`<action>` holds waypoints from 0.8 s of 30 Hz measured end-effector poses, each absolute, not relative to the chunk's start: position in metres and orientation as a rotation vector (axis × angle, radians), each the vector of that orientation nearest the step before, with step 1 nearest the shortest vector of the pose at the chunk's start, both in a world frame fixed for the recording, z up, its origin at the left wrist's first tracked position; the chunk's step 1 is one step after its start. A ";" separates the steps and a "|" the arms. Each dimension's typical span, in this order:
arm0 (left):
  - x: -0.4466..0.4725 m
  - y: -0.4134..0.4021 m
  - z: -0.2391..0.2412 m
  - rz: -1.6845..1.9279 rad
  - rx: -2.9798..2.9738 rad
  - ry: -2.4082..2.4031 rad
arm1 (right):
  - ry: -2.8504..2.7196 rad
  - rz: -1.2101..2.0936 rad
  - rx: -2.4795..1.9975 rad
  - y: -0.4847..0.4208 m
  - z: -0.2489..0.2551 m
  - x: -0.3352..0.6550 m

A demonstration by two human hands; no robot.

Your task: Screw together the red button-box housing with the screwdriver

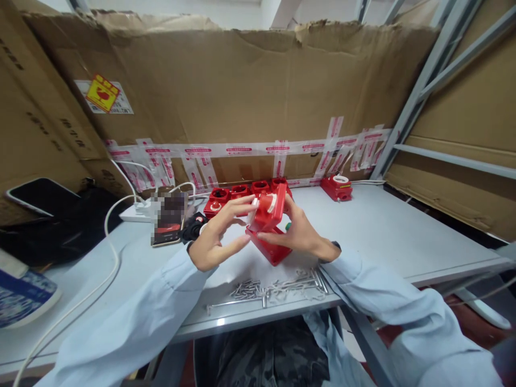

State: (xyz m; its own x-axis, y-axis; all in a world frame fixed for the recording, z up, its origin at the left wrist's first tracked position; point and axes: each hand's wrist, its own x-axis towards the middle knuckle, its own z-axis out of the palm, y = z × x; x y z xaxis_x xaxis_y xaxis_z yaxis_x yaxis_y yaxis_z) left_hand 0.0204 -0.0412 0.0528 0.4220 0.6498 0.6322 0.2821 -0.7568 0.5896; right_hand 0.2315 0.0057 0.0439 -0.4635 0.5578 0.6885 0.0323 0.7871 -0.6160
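A red plastic housing cover (271,211) with a white ring on its face is held tilted over a red box base (271,251) on the table. My right hand (302,228) grips the cover's right side, its thumb along the lower edge. At the cover's left side are the fingertips of my left hand (221,234), by a white part, while its thumb reaches towards the base's rim. A small green piece (287,226) shows beside my right palm. In front of the base lie loose screws (246,289) and a metal T-handle wrench (242,303).
Several red housings (239,191) stand in a row at the back, another red box (337,188) at back right. To the left are a phone (167,228), a black round object (192,228), a white power strip (135,213) and a cable (116,260). Cardboard (250,91) walls the back.
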 end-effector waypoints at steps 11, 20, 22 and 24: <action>0.019 -0.037 0.055 1.369 2.183 0.806 | -1.891 1.065 -0.416 0.003 0.049 0.231; 0.023 -0.033 0.046 1.321 1.965 0.917 | -2.132 0.676 -0.479 0.003 0.039 0.233; 0.022 -0.030 0.044 1.326 1.965 1.037 | -2.211 0.557 -0.434 0.000 0.038 0.233; 0.020 -0.027 0.043 1.329 1.977 1.154 | -2.245 0.489 -0.374 -0.004 0.037 0.233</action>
State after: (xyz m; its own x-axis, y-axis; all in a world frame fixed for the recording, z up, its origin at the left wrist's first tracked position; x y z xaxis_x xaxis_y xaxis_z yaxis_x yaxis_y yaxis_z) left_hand 0.0198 -0.0270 0.0426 0.1685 0.8505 0.4983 0.3741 -0.5229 0.7659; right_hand 0.2333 -0.0037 0.0373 -0.6435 0.4139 0.6439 0.1084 0.8820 -0.4586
